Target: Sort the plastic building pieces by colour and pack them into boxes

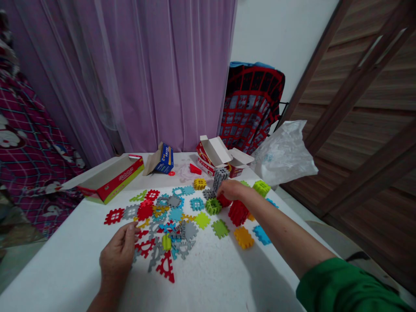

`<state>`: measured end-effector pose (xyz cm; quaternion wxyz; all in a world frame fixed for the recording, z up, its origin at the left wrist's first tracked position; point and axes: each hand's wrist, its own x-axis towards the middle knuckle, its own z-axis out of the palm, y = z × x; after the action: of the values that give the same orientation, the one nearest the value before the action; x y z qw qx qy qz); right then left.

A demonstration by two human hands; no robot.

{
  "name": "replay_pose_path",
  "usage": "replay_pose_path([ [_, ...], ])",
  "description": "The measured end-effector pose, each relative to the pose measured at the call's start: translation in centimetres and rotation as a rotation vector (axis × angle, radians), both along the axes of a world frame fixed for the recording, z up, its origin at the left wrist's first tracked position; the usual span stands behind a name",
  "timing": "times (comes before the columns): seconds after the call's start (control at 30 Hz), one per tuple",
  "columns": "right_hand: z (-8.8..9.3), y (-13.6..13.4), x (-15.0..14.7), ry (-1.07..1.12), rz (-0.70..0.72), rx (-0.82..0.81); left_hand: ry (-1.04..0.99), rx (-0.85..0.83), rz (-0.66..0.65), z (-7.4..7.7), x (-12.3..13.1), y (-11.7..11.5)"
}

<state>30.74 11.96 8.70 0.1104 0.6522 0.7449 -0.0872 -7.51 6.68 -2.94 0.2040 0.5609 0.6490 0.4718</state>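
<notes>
My left hand is at the left of a spread of flat toothed plastic building pieces. Its fingers are curled with the thumb against them, beside a yellow piece; anything inside is hidden. Stretched across the table, my right hand points its closed fingers down at the stacked pieces. A tall grey stack stands just behind those fingertips, and a green stack lies in front. A red stack is under my right forearm. What the right fingertips grip cannot be made out.
Loose pieces, such as a red triangle and an orange square, lie on the white table. Opened boxes stand at the back: a red-green one, a blue one and a red-white one. A plastic bag is at right.
</notes>
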Motion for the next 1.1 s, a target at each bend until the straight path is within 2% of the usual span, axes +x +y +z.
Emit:
replay_pose_path([
  [0.2,0.2,-0.3,-0.3,-0.050,0.019,-0.058,0.021,-0.026,0.006,0.2,0.0,-0.1],
  [0.63,0.6,-0.5,-0.3,-0.038,0.011,-0.047,0.013,-0.018,0.004,0.1,0.0,-0.1],
  [0.73,1.7,-0.6,0.1,-0.030,0.002,-0.012,-0.023,-0.019,0.005,0.5,0.2,-0.2],
  [0.83,3.4,-0.8,0.5,-0.021,-0.011,0.091,-0.071,-0.011,0.024,1.1,0.4,-0.3],
  [1.0,6.6,-2.4,-0.3,0.001,0.000,0.311,-0.156,0.025,0.146,2.0,0.2,-0.3],
  [1.1,7.8,-3.7,-1.5,0.042,0.016,0.395,-0.161,0.047,0.221,2.1,-0.5,-0.1],
])
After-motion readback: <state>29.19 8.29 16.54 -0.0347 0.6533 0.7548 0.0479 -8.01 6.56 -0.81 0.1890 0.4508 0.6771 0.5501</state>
